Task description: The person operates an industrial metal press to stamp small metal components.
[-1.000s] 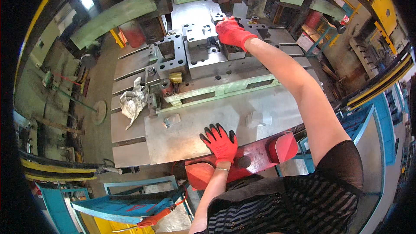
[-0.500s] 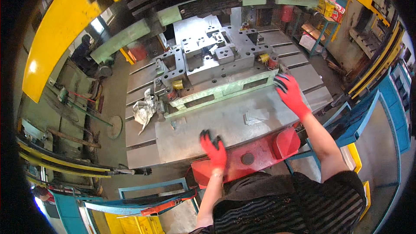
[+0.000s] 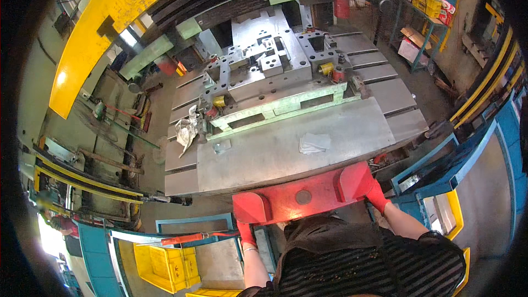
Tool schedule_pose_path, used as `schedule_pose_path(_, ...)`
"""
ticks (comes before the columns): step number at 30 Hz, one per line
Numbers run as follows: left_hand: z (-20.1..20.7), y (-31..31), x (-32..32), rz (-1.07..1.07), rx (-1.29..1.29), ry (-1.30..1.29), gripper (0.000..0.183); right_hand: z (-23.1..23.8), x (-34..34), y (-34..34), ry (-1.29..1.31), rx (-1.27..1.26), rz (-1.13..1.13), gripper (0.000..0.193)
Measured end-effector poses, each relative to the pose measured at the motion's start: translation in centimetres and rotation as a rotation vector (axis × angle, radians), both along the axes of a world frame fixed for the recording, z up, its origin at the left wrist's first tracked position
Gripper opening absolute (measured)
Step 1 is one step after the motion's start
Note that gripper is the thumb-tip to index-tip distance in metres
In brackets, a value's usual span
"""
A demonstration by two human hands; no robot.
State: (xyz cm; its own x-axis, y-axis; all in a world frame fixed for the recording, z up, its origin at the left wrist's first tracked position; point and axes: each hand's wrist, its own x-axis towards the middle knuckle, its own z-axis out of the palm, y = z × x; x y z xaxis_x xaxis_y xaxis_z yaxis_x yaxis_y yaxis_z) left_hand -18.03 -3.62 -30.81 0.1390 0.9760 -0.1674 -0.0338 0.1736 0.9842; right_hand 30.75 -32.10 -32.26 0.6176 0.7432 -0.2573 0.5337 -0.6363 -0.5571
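Both gloved hands are at the ends of a red two-hand control box in front of my body. My left hand, in a red glove, is at its left end below the curved guard. My right hand is at the right end beside the other raised guard. The fingers of both hands are hidden by the guards. Beyond the box, a steel die with a pale green base stands on the press bed. A small stack of thin metal pieces lies on the bed's near part.
A crumpled whitish cloth lies left of the die, near a small flat piece. The yellow press frame arches overhead. Yellow bins stand at lower left, a blue-framed table at right. A red-handled tool lies beside my left arm.
My left hand has drawn back from over the bed's front edge to the control box's left end. My right hand has come back from the die's right corner to the right end.
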Motion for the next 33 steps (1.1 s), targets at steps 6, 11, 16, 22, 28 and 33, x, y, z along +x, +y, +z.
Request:
schedule_pose_path(6,-2.8,1.6,-0.1,-0.126,0.06,-0.035,0.049,-1.6,1.3,0.3,-0.092,0.324,0.144,0.055)
schedule_pose_path(11,-3.4,3.5,0.0,-0.119,0.014,-0.151,0.049,0.9,0.3,1.2,-0.072,0.302,0.185,0.053)
schedule_pose_path(16,-3.8,5.0,-0.2,-0.132,-0.036,-0.269,0.049,-5.8,1.5,0.7,-0.156,0.35,0.193,0.055)
schedule_pose_path(22,-4.8,7.0,-0.2,-0.141,-0.088,-0.393,0.049,-8.0,2.1,0.9,-0.242,0.263,0.149,0.059)
schedule_pose_path(28,-9.7,5.5,-3.2,-0.118,-0.064,-0.424,0.046,-4.4,0.8,0.7,-0.162,0.31,0.176,0.059)
schedule_pose_path(33,-9.7,4.7,-2.9,-0.094,0.021,-0.283,0.044,-3.3,1.1,-0.1,-0.109,0.293,0.128,0.06)
